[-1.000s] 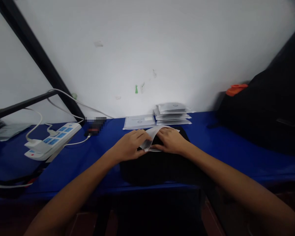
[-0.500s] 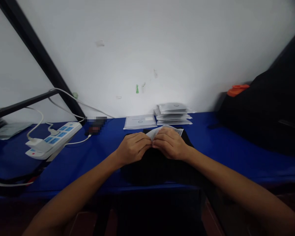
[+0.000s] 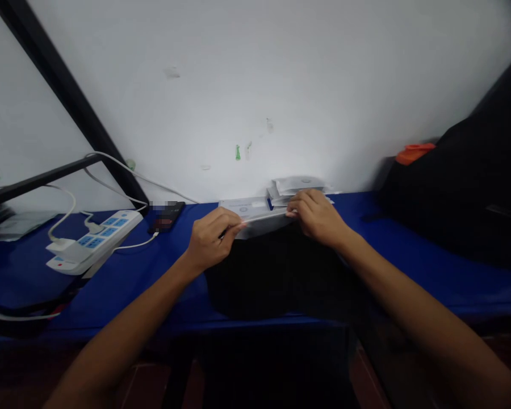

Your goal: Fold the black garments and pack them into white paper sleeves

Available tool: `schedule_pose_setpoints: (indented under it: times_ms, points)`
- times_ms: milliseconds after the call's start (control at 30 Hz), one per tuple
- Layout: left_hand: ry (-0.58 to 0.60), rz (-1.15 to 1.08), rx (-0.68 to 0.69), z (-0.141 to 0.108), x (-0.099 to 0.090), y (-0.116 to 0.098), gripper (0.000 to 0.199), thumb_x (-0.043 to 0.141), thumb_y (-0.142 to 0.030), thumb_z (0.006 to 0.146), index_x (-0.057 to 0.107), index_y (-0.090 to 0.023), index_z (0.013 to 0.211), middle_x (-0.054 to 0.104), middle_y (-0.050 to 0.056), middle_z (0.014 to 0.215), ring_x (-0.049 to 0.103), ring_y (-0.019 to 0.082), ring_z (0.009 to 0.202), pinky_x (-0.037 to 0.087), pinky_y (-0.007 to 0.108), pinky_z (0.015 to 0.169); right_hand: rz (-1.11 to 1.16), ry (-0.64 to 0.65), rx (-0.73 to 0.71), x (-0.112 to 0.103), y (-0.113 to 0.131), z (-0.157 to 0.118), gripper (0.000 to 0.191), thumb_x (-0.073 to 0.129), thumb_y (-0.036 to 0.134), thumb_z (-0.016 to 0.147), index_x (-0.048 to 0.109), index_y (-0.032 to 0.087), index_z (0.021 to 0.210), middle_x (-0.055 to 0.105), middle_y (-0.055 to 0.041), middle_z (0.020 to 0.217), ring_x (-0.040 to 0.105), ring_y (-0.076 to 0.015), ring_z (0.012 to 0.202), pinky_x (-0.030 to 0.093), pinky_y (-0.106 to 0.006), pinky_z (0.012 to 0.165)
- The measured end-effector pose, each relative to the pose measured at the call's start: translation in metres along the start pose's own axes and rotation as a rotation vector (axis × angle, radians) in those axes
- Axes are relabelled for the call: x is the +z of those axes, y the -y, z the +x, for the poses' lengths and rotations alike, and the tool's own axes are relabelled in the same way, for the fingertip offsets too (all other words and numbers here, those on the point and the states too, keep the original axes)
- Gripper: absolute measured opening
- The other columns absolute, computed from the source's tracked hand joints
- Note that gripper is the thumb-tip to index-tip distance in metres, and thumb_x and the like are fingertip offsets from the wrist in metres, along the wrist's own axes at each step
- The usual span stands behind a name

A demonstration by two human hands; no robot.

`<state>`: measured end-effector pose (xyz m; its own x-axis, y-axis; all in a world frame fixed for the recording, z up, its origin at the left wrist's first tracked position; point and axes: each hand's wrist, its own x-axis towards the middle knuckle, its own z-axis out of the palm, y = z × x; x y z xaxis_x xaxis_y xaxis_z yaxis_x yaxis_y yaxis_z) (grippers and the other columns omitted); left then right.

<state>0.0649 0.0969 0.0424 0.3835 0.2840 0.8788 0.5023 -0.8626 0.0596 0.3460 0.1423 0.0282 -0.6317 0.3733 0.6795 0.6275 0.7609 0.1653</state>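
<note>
A translucent plastic bag is stretched between my two hands above a dark cloth-like item. My left hand pinches the bag's left end between thumb and fingers. At its right end, the fingers of my right hand are closed on the edge. Just behind lies a flat plastic packet with a round mark. Beside it, a stack of similar packets is partly covered by my right hand. What the held bag contains, if anything, I cannot make out.
On the left of the blue table are a white power strip with plugs and a dark phone on a white cable. A large black bag with an orange piece stands at right. Behind is a white wall.
My hands have moved apart, the left to the left and the right up and rightward. The bag's edge, bunched between them before, is now drawn out in a line.
</note>
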Motion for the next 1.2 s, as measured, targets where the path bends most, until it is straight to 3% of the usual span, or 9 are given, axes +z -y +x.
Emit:
schedule_pose_setpoints:
  times_ms: [133,267,467,567,733,867,933,1033,1200]
  points:
    - [-0.112,0.068,-0.036,0.004,-0.005,0.006,0.01,0.065,-0.02,0.091,0.064,-0.018,0.081,0.069,0.001,0.077,0.065,0.012,0.073,0.052,0.025,0.066,-0.05,0.014,0.059,-0.005,-0.034,-0.008,0.015,0.043,0.02,0.099,0.058,0.019,0.098,0.065,-0.0119,0.097,0.054,-0.0277,0.093,0.046,-0.046,0.085]
    - [-0.114,0.06,-0.047,0.002,-0.002,0.006,0.01,0.065,-0.02,0.091,0.063,-0.017,0.081,0.068,0.001,0.076,0.061,0.011,0.068,0.047,0.022,0.058,0.026,0.052,0.1,-0.016,-0.046,-0.015,0.017,0.045,0.027,0.1,0.059,0.018,0.1,0.065,-0.0115,0.096,0.056,-0.0272,0.094,0.047,-0.045,0.086]
    - [-0.057,0.022,0.047,-0.005,0.003,-0.008,0.009,0.067,-0.011,0.088,0.063,-0.018,0.094,0.069,0.001,0.084,0.065,0.011,0.077,0.051,0.021,0.065,0.249,0.21,0.025,-0.017,-0.007,-0.008,0.064,0.065,0.054,0.086,0.049,0.018,0.136,0.062,-0.0143,0.125,0.057,-0.031,0.113,0.047,-0.047,0.097]
    - [-0.052,0.056,0.085,-0.006,0.002,-0.013,0.015,0.067,-0.011,0.088,0.062,-0.019,0.099,0.07,0.001,0.089,0.066,0.011,0.078,0.053,0.021,0.067,0.296,0.29,-0.019,-0.015,0.011,-0.002,0.045,0.056,0.039,0.096,0.052,0.019,0.136,0.067,-0.0117,0.118,0.062,-0.026,0.106,0.051,-0.04,0.092]
    - [-0.123,0.053,0.016,-0.003,0.002,-0.012,0.031,0.07,-0.017,0.085,0.057,-0.019,0.113,0.066,0.003,0.099,0.06,0.009,0.07,0.052,0.02,0.06,0.069,-0.035,0.024,-0.029,-0.012,0.007,0.041,0.049,0.022,0.095,0.052,0.018,0.136,0.067,-0.0124,0.121,0.061,-0.0278,0.112,0.049,-0.044,0.094]
    - [0.212,-0.037,-0.008,-0.003,0.004,-0.011,0.019,0.064,-0.023,0.091,0.058,-0.018,0.109,0.065,0.005,0.099,0.063,0.014,0.084,0.054,0.026,0.075,-0.229,-0.247,0.232,-0.025,-0.058,0.008,0.056,0.045,0.016,0.093,0.036,0.021,0.149,0.048,-0.0123,0.148,0.043,-0.032,0.136,0.036,-0.054,0.108]
    - [0.474,-0.068,-0.03,-0.004,0.006,-0.012,0.018,0.06,-0.03,0.095,0.059,-0.018,0.108,0.065,0.007,0.103,0.064,0.018,0.093,0.053,0.03,0.084,-0.3,-0.153,0.312,-0.009,-0.078,0.003,0.056,0.042,0.017,0.095,0.034,0.022,0.15,0.045,-0.013,0.151,0.04,-0.0327,0.138,0.034,-0.055,0.108]
    - [0.838,-0.073,-0.052,-0.007,0.009,-0.012,0.026,0.059,-0.04,0.095,0.061,-0.019,0.11,0.065,0.007,0.109,0.064,0.021,0.1,0.05,0.034,0.09,-0.264,0.138,0.249,0.021,-0.1,-0.011,0.046,0.04,0.024,0.098,0.044,0.018,0.144,0.056,-0.0158,0.139,0.051,-0.0308,0.127,0.042,-0.051,0.101]
    - [1.114,-0.071,-0.12,-0.008,0.01,-0.011,0.033,0.063,-0.048,0.091,0.063,-0.022,0.113,0.066,0.005,0.111,0.064,0.024,0.103,0.047,0.036,0.092,-0.218,0.241,0.27,0.039,-0.11,-0.02,0.049,0.039,0.036,0.1,0.042,0.015,0.145,0.049,-0.0188,0.146,0.047,-0.0321,0.133,0.04,-0.051,0.104]
